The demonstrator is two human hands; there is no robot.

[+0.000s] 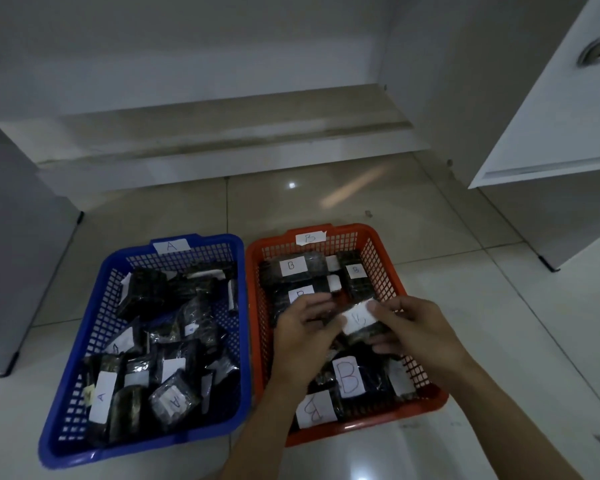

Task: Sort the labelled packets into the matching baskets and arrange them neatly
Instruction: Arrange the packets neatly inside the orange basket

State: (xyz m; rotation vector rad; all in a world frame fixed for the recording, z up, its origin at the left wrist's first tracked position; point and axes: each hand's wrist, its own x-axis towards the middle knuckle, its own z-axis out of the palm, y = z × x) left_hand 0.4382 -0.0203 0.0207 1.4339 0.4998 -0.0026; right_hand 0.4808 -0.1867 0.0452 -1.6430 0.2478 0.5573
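Both hands are over the orange basket (pixel 426 379) right now, working one packet between them. The right hand (pixel 409 327) has its fingers curled round the near and right edges of a dark packet marked B (pixel 359 322), thumb on top by the white label. The left hand (pixel 305 327) comes in from the other side, fingers bent and reaching at the packet's left edge; whether it truly pinches the packet or only steadies it, I cannot tell, the fingers blur together there.

By my reading the sorting looks largely done and this is the tidying stage: a B packet, held just above its own basket, being squared up before it goes down. The next move calls for lowering it flat, label up, into the gap in the middle of the basket, lined up with the row of B packets (pixel 293 266) at the far end.

The packet itself is small, dark and glossy, a crinkly wrapper with a white paper slip stuck on, the letter handwritten. Expect it to be light and a bit slippery.

More B packets lie nearer the body, one with a large B (pixel 349 375). To the left, touching side by side on the tiled floor (pixel 465 237), the blue basket (pixel 84 358) tagged A holds a loose jumble of A packets (pixel 101 396), tilted every way and not yet straightened.
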